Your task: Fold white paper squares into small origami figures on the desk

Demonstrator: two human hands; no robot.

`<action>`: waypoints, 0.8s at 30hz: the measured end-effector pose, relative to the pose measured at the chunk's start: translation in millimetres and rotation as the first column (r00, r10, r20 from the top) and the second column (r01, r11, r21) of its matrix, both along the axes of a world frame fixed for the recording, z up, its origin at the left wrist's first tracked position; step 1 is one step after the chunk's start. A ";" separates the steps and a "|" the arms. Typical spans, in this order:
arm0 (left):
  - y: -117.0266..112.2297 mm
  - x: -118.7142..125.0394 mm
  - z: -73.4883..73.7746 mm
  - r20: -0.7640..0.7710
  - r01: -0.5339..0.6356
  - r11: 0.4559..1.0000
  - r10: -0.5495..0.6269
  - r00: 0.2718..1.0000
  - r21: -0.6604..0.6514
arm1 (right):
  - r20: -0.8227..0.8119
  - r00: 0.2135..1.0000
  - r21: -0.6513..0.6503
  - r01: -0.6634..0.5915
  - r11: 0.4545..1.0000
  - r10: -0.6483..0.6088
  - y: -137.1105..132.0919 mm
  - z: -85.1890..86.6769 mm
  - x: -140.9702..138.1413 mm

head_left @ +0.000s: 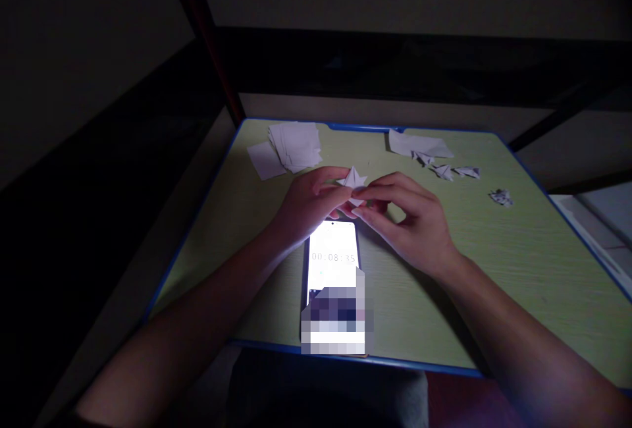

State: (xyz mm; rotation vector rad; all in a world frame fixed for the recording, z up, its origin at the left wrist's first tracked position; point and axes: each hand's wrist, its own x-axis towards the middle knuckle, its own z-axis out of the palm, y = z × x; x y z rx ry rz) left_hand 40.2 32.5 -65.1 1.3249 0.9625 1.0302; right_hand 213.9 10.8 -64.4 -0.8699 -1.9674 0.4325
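Observation:
A small piece of folded white paper [353, 179] with pointed corners is held between both hands, just above the top end of a lit phone. My left hand [312, 201] grips it from the left, thumb in front and fingers partly behind. From the right, my right hand [412, 217] pinches its lower right edge between thumb and fingertips. The phone [333, 250] lies face up below the hands, showing a timer that reads 00:08:35; its lower part is blurred out. Some fingertips behind the paper are hidden.
A stack of white paper sheets [299, 145] lies at the table's back left. Towards the back right are a loose sheet [419, 145], several folded paper pieces [443, 172] and a crumpled-looking one [501, 197]. The pale green table [494, 283] has a blue rim.

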 end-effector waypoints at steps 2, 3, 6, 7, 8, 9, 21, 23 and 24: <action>0.1 -0.1 -0.4 0.004 -0.002 1.000 0.002 1.000 0.003 | 0.005 1.000 -0.003 0.009 1.000 -0.009 -0.2 -0.5 -0.1; 0.1 0.0 -0.6 0.002 0.001 1.000 -0.001 1.000 0.010 | 0.008 1.000 -0.007 0.013 1.000 -0.013 -0.2 -0.7 -0.2; 0.2 0.8 -1.6 -0.019 0.034 0.999 -0.034 0.999 0.035 | 0.013 1.000 -0.018 0.018 1.000 -0.018 0.0 -1.0 -0.1; 0.3 1.1 -2.0 -0.022 0.043 0.998 -0.042 0.999 0.047 | 0.011 1.000 -0.016 0.022 1.000 -0.021 0.3 -1.1 0.1; 0.4 1.5 -2.4 -0.022 0.046 0.997 -0.045 0.999 0.059 | 0.011 1.000 -0.012 0.025 1.000 -0.025 0.6 -1.2 0.3; 0.5 1.8 -2.9 -0.020 0.045 0.997 -0.044 0.999 0.070 | 0.012 0.999 -0.011 0.030 0.999 -0.030 1.0 -1.4 0.5; -3.9 4.5 -1.5 -0.077 0.046 0.979 -0.031 0.997 0.200 | 0.018 0.997 -0.049 0.071 0.996 -0.070 2.4 -3.6 1.8; -4.3 5.2 -0.2 -0.117 0.042 0.970 -0.014 0.993 0.240 | 0.015 0.997 -0.037 0.072 0.997 -0.071 2.8 -4.2 1.5; -4.2 5.5 0.2 -0.130 0.034 0.967 0.000 0.992 0.254 | 0.011 0.998 -0.035 0.070 0.997 -0.070 3.0 -4.6 1.3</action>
